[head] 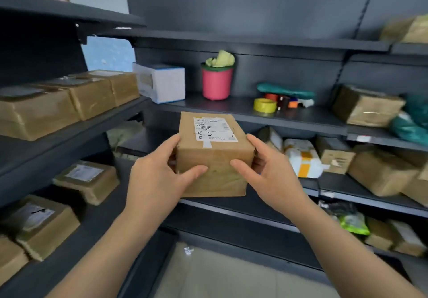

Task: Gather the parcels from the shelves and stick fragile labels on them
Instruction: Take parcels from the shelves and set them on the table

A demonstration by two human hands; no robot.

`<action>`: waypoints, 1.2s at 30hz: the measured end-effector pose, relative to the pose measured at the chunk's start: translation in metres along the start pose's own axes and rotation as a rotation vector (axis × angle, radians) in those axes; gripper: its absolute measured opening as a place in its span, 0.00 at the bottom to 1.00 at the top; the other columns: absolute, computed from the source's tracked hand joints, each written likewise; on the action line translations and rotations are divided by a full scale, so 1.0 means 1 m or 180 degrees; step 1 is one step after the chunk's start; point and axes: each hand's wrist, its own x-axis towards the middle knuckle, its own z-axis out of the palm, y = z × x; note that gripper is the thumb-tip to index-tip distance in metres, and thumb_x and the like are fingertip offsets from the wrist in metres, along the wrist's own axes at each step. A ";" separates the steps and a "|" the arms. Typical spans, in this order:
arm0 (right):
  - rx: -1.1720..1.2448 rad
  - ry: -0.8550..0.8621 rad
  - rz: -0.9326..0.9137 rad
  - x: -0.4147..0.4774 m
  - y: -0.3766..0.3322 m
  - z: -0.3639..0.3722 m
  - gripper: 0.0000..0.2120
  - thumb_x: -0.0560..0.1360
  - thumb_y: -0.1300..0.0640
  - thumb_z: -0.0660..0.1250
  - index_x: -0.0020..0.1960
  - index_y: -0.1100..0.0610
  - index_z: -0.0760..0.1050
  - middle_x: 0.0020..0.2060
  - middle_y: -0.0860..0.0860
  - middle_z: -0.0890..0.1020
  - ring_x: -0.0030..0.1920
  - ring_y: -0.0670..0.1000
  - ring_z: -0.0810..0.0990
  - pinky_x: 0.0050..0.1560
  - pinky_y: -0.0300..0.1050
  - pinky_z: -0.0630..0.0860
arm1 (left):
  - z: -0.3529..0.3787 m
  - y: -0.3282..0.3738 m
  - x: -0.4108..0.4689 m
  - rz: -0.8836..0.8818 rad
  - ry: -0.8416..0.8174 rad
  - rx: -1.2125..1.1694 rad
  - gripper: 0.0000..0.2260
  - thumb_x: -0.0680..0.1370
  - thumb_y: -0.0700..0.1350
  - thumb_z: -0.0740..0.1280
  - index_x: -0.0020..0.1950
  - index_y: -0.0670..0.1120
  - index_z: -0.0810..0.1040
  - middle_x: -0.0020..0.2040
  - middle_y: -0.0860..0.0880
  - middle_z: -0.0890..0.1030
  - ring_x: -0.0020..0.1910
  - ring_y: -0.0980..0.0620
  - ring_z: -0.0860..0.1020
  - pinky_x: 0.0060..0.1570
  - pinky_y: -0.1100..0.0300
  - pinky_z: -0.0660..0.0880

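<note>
Both hands are on it: left hand and right hand squeeze the brown cardboard parcel with the white shipping label from either side, thumbs laid across its near face. It hangs in mid-air in front of the dark grey metal shelves. Nothing supports it from below, so if either palm loosens, it could drop to the floor. The parcel is taped shut, contents hidden. Behind it, a pink pot with a green rim holds crumpled pale-yellow material.

back shelf: dark grey metal board
on it: white carton, pink plastic pot, yellow tape roll
left shelf: taped brown cardboard parcels, in a row
</note>
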 end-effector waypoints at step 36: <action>-0.1924 0.2699 0.2468 -0.271 0.296 -0.596 0.33 0.73 0.44 0.67 0.74 0.46 0.59 0.58 0.38 0.75 0.54 0.39 0.76 0.54 0.38 0.77 | 0.625 0.502 -0.138 0.1860 -0.3213 -0.1513 0.33 0.66 0.55 0.76 0.69 0.56 0.69 0.58 0.60 0.77 0.56 0.57 0.76 0.54 0.58 0.76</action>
